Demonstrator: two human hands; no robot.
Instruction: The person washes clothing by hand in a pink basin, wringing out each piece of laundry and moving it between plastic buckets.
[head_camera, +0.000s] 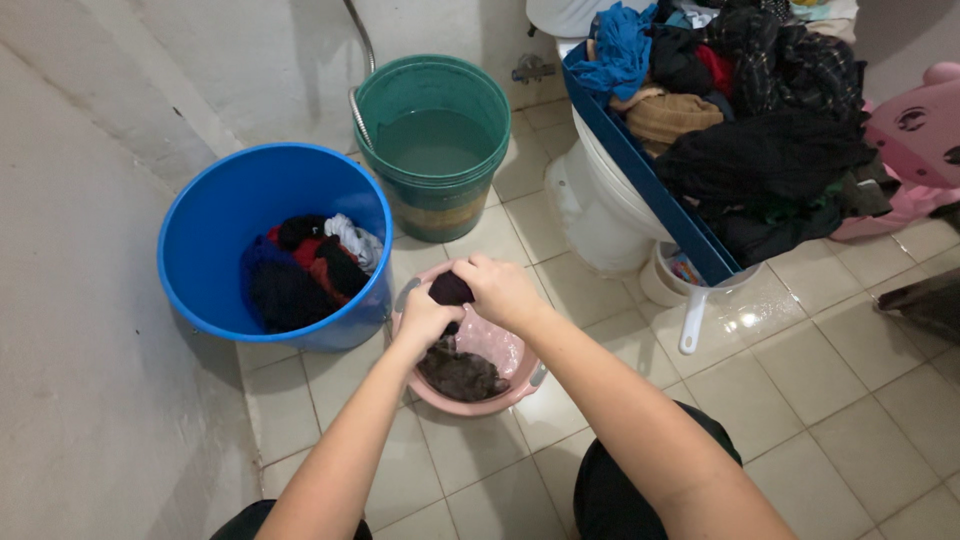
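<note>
My left hand (424, 320) and my right hand (502, 290) both grip a dark wet cloth (449, 289) and hold it over a small pink basin (512, 392) on the tiled floor. More dark wet fabric (460, 374) lies in that basin below my hands. A blue bucket (215, 225) to the left holds several wrung clothes in black, red and white.
A green bucket (432, 80) full of water stands behind the basin, with a hose hanging by it. A blue basket (640, 170) piled with dry clothes rests on a white toilet (590, 205) at the right. A white dipper (695, 320) lies near it. A pink plastic seat (915, 140) stands far right.
</note>
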